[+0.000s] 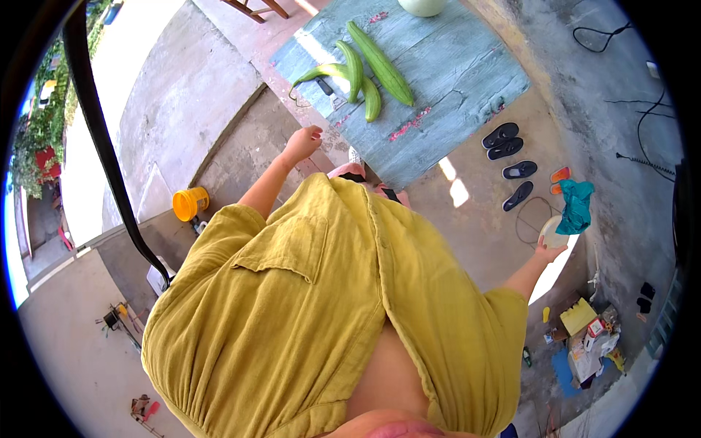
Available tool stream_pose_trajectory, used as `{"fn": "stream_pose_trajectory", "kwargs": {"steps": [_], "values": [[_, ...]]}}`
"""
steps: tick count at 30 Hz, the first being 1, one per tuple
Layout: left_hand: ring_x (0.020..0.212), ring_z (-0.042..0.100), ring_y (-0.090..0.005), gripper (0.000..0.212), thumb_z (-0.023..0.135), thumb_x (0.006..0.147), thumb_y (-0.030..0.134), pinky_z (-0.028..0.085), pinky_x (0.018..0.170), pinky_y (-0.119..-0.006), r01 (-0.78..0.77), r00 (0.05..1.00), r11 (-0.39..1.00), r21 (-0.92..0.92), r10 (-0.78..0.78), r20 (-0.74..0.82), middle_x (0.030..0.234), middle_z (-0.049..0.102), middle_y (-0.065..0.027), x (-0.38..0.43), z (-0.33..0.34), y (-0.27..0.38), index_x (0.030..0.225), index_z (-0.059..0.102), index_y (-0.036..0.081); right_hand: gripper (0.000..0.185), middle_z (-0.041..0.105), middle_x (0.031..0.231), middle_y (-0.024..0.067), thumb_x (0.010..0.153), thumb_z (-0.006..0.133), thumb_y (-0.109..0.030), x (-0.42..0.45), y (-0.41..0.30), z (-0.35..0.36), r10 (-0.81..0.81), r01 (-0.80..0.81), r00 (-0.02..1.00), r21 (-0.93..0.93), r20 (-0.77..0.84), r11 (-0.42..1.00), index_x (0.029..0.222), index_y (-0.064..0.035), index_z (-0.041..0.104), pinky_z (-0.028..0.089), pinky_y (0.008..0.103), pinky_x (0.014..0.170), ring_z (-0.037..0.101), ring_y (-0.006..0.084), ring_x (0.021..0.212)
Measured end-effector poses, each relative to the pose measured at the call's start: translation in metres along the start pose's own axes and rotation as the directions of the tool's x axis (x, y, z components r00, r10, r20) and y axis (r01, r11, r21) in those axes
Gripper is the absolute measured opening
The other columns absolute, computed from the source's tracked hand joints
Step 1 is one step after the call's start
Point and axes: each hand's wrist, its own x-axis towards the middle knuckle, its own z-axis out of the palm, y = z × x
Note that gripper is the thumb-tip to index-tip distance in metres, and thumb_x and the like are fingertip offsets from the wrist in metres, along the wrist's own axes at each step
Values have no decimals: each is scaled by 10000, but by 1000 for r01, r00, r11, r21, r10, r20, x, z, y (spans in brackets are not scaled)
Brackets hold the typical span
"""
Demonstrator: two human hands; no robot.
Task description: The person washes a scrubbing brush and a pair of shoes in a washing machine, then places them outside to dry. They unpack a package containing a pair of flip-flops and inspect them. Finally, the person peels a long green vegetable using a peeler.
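My left hand (304, 143), fingers loosely curled and nothing visible in them, hangs beside the near left edge of a table with a blue wood-look top (443, 93). Out to the right, my right hand (549, 252) grips a pale round dish (554, 234) by its rim. A crumpled teal plastic bag (576, 203) overlaps the dish's far side; whether it rests on the dish I cannot tell. Several long green ridged gourds (380, 63) lie on the table, some crossing each other. Near them is a peeler with a dark handle (324, 85).
A pale green round vessel (423, 6) stands at the table's far edge. Dark slippers and shoes (504, 141) line the floor to the right, near orange footwear (559, 176). A yellow bucket (190, 203) is at left. Boxes and clutter (589, 347) sit at lower right.
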Motion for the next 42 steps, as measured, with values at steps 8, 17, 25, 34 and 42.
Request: {"fn": "stream_pose_trajectory", "kwargs": {"steps": [8, 17, 25, 34, 42], "values": [[697, 638, -205, 332, 667, 721, 205, 507, 632, -327, 370, 873, 928, 37, -361, 328, 777, 666, -120, -23, -8, -158, 1001, 642, 29, 226, 614, 978, 94, 854, 567, -135, -101, 195, 53, 360, -151, 897, -590, 255, 793, 1056, -42, 524, 523, 320, 675, 629, 217, 880], [797, 637, -193, 319, 627, 754, 209, 500, 731, -312, 134, 942, 990, -36, -116, 315, 866, 669, -122, 56, -105, -197, 1013, 632, 23, 151, 638, 919, 87, 885, 521, -103, -329, 329, 114, 530, 37, 698, -764, 481, 644, 1020, -38, 547, 513, 273, 593, 638, 187, 745], [851, 612, -153, 227, 553, 835, 105, 492, 713, -285, 176, 974, 670, -721, -225, 29, 934, 650, -66, 14, -185, -236, 1045, 599, 32, 162, 635, 940, 87, 885, 517, -89, -510, 357, 287, 566, 556, 243, -591, 788, 585, 1029, -21, 545, 487, 244, 629, 623, 144, 751], [861, 624, -244, 267, 581, 794, 165, 487, 772, -342, 295, 949, 864, -409, -315, 17, 942, 655, -131, -299, -97, -402, 1017, 603, 19, 159, 621, 925, 78, 872, 518, -55, -694, 525, 308, 622, 804, -376, -92, 687, 587, 1021, -9, 546, 478, 235, 625, 613, 134, 745], [809, 609, -126, 229, 606, 833, 161, 484, 738, -268, 139, 290, 448, -883, -871, -397, 892, 647, -52, -501, 6, -531, 1008, 600, 13, 209, 623, 984, 103, 899, 511, -108, -810, 622, 79, 871, 802, -366, -364, 327, 473, 1091, -30, 528, 508, 260, 657, 630, 172, 787]]}}
